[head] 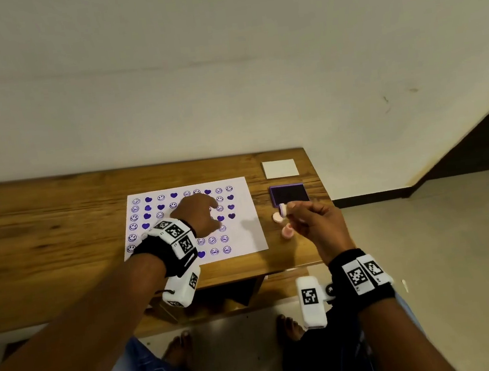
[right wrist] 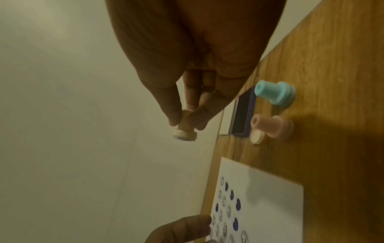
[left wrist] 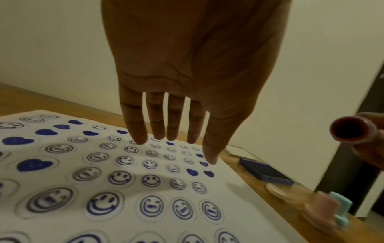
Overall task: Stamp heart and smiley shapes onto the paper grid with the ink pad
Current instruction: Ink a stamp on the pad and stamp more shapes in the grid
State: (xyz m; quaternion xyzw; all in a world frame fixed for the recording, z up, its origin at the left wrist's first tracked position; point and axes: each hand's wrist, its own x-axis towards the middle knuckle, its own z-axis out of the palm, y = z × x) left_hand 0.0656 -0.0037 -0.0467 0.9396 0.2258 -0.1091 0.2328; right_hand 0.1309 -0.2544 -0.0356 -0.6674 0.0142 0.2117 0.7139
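Note:
The white paper grid (head: 245,237) lies on the wooden table (head: 42,228), covered with purple hearts and smiley prints. My left hand (head: 205,204) rests on the sheet, its straight fingertips (left wrist: 141,139) touching the paper (left wrist: 228,205). My right hand (head: 291,210) hovers above the table to the right of the sheet, thumb and fingers pinching a small pink stamp (head: 283,210) by its handle (right wrist: 185,131). The purple ink pad (head: 289,193) lies open just behind that stamp.
A white lid (head: 280,168) sits behind the ink pad near the table's back right corner. A pink stamp (right wrist: 272,125), a teal stamp (right wrist: 276,93) and a round pink cap (right wrist: 257,136) stand between pad and paper. The table's right edge is close.

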